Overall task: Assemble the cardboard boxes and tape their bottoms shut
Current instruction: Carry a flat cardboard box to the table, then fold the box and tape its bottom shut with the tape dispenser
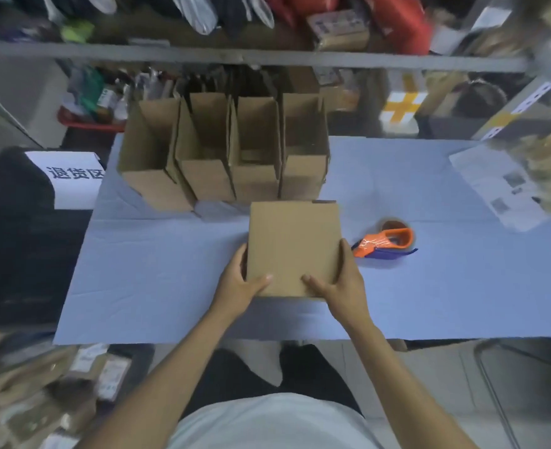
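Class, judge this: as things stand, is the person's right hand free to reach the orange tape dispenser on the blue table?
Probably yes. The orange tape dispenser lies just right of the right hand, with bare blue table between them. However, the hand grips the flat brown cardboard box and must let go first.

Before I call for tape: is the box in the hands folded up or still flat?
Cannot tell. The box shows one plain brown face, gripped at its near corners by the left hand and right hand; no flaps, seam or depth show.
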`<state>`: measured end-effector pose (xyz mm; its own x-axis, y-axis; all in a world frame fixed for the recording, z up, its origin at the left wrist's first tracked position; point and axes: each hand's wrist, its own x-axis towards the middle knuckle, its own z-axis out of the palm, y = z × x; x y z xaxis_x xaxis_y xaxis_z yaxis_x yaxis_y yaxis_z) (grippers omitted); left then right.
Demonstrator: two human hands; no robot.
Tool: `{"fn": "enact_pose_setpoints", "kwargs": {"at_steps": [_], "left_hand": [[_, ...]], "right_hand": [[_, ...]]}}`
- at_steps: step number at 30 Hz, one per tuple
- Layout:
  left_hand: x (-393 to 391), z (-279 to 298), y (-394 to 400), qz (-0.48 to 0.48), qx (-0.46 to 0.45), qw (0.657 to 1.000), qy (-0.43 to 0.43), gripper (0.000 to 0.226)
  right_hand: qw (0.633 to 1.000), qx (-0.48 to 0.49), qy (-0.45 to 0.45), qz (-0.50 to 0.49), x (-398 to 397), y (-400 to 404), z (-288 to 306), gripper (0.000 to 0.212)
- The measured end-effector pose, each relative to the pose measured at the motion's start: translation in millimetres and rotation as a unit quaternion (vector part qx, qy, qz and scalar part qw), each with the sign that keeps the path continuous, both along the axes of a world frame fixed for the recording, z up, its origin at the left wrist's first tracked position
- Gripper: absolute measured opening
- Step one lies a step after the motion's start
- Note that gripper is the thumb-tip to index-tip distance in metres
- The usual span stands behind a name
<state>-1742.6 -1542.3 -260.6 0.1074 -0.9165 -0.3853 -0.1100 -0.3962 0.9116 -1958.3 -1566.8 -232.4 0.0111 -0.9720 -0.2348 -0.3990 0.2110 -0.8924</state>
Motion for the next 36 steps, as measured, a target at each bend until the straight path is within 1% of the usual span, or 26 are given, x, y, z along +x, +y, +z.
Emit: {"fn": "enact_pose_setpoints", "kwargs": {"at_steps": [2, 3, 5, 7, 9, 11, 12, 14, 16, 17, 18, 19, 21, 22, 23, 24, 26, 27, 28, 30, 31, 32, 33, 34, 35, 36], "left_hand": [[-7.1, -11.3, -7.7, 0.017, 0.031, 0.999, -0.002, 0.072], [-9.1, -17.0, -10.1, 0.025, 0.044, 0.999, 0.000, 0.075], [-9.5, -26.3, -11.8, 0.018, 0.057, 0.998, -0.016, 0.083], [-6.8, -26.3, -17.3, 0.010, 0.055, 0.996, -0.073, 0.084], [-3.0, -19.0, -38.5, -0.015, 0.035, 0.982, -0.183, 0.089], [-1.8, -7.0, -73.3, -0.078, -0.008, 0.950, -0.303, 0.093], [-3.1, -0.3, -92.8, -0.127, -0.033, 0.930, -0.344, 0.094], [-7.5, 11.2, -124.4, -0.238, -0.058, 0.884, -0.397, 0.095], [-9.0, 13.4, -137.0, -0.332, -0.039, 0.841, -0.426, 0.096], [-5.9, 12.6, -136.0, -0.352, -0.019, 0.832, -0.429, 0.095], [-0.6, 11.3, -130.2, -0.345, -0.001, 0.835, -0.429, 0.094], [6.2, 10.3, -121.3, -0.312, 0.016, 0.850, -0.425, 0.092], [21.1, 10.1, -99.2, -0.218, 0.045, 0.882, -0.415, 0.091], [26.9, 10.4, -86.3, -0.182, 0.056, 0.890, -0.415, 0.092], [30.9, 10.8, -72.6, -0.158, 0.068, 0.893, -0.416, 0.096], [32.8, 10.5, -59.5, -0.149, 0.085, 0.894, -0.414, 0.100], [36.7, 9.2, -41.9, -0.161, 0.137, 0.891, -0.403, 0.116], [39.2, 7.6, -37.9, -0.173, 0.167, 0.884, -0.401, 0.126], [43.0, 5.9, -37.4, -0.185, 0.180, 0.874, -0.411, 0.134], [48.9, 4.6, -45.4, -0.234, 0.140, 0.845, -0.460, 0.142], [50.8, 5.5, -51.7, -0.267, 0.115, 0.830, -0.475, 0.142], [51.9, 7.0, -57.2, -0.292, 0.104, 0.825, -0.472, 0.140], [51.9, 8.5, -62.0, -0.301, 0.110, 0.832, -0.453, 0.137], [52.1, 9.0, -64.3, -0.295, 0.123, 0.846, -0.426, 0.132], [50.8, 9.2, -64.1, -0.276, 0.135, 0.864, -0.398, 0.127], [48.1, 9.8, -61.0, -0.250, 0.142, 0.881, -0.376, 0.121]], "right_hand": [[0.999, 0.033, 0.000, 0.037, -8.0, -19.0, -4.9, 0.083], [0.998, 0.045, 0.001, 0.054, -11.0, -27.3, -9.2, 0.081], [0.995, 0.069, 0.001, 0.075, -13.6, -36.5, -17.7, 0.088], [0.992, 0.099, -0.012, 0.082, -16.1, -38.6, -25.8, 0.095], [0.989, 0.121, -0.019, 0.085, -20.5, -39.9, -33.0, 0.100], [0.987, 0.122, -0.002, 0.105, -20.9, -37.9, -35.4, 0.101], [0.986, 0.119, 0.012, 0.118, -20.5, -37.9, -34.9, 0.101], [0.982, 0.123, 0.033, 0.142, -17.9, -41.6, -32.0, 0.102], [0.978, 0.125, 0.045, 0.160, -16.9, -48.6, -31.7, 0.103], [0.979, 0.121, 0.049, 0.158, -15.5, -53.0, -31.8, 0.103], [0.981, 0.117, 0.058, 0.143, -13.4, -56.6, -32.4, 0.104], [0.984, 0.112, 0.079, 0.116, -9.8, -59.5, -33.5, 0.104], [0.982, 0.118, 0.145, 0.040, 1.8, -60.7, -36.0, 0.104], [0.978, 0.131, 0.165, 0.000, 8.7, -59.2, -37.5, 0.101], [0.974, 0.145, 0.174, -0.033, 15.6, -57.2, -39.9, 0.095], [0.972, 0.152, 0.174, -0.052, 21.3, -55.3, -42.1, 0.084], [0.978, 0.140, 0.154, -0.032, 32.7, -54.6, -43.6, 0.056], [0.982, 0.129, 0.136, -0.001, 36.9, -55.9, -43.5, 0.047], [0.985, 0.123, 0.113, 0.041, 40.1, -58.4, -41.9, 0.043], [0.981, 0.118, 0.082, 0.132, 43.8, -63.0, -34.7, 0.050], [0.976, 0.119, 0.088, 0.162, 44.1, -64.5, -33.0, 0.056], [0.971, 0.130, 0.107, 0.171, 42.8, -64.8, -33.5, 0.060], [0.966, 0.154, 0.135, 0.157, 40.7, -63.7, -34.4, 0.061], [0.960, 0.184, 0.165, 0.130, 38.2, -60.7, -36.5, 0.057], [0.954, 0.207, 0.190, 0.103, 36.2, -57.8, -38.2, 0.053], [0.951, 0.208, 0.211, 0.088, 35.8, -56.3, -39.2, 0.054]]}}
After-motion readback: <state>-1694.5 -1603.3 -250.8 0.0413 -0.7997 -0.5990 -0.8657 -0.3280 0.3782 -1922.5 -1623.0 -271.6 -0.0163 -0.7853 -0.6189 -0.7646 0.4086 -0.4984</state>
